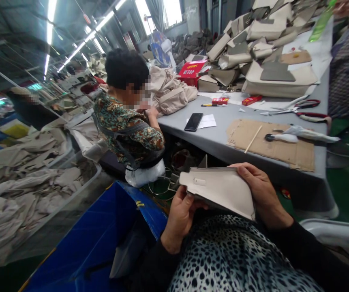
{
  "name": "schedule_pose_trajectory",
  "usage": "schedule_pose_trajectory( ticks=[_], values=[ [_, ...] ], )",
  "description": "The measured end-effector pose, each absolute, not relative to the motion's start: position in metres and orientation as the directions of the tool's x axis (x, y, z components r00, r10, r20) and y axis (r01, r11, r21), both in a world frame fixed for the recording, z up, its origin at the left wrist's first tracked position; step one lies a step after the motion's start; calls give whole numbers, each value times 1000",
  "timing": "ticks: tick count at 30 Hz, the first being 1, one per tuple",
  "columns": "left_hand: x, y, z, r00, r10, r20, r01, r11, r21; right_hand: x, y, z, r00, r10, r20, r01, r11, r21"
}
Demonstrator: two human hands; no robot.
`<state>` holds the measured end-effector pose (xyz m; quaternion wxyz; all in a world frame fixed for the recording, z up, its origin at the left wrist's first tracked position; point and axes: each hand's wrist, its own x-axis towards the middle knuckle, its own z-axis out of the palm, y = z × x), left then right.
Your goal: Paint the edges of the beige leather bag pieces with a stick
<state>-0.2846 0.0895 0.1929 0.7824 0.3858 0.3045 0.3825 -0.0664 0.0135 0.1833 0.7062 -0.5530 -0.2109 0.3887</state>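
A flat beige leather bag panel (219,188) lies across my lap, in front of the grey table's near edge. My left hand (178,219) grips its lower left end, fingers curled under it. My right hand (261,194) is wrapped over its right edge, fingers closed on top. Both hands hold the same piece above my spotted top.
The grey table (217,138) carries a cardboard sheet (271,144), a wooden stick (252,139), a brush (280,138), a phone (193,121), scissors (306,104) and stacked beige panels (265,52). A seated co-worker (125,113) works at left. A blue bin (101,239) stands beside me.
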Motion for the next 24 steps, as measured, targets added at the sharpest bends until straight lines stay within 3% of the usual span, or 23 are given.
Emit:
schedule_pose_trajectory(
  ticks=[4,9,13,18,24],
  values=[
    [-286,98,191,624,765,-158,-301,422,855,-55,16,176,564,817,-121,-268,43,-962],
    [-286,110,177,689,700,-190,-172,412,895,-52,17,155,551,792,-261,-341,-71,-937],
    [-276,121,174,723,648,-239,-101,441,892,-49,14,150,584,760,-285,-330,-97,-939],
    [-255,130,174,684,671,-288,-48,435,899,-39,13,142,601,752,-271,-363,-45,-931],
    [-246,125,183,674,669,-313,27,401,916,-33,7,129,624,771,-126,-300,87,-950]
  ],
)
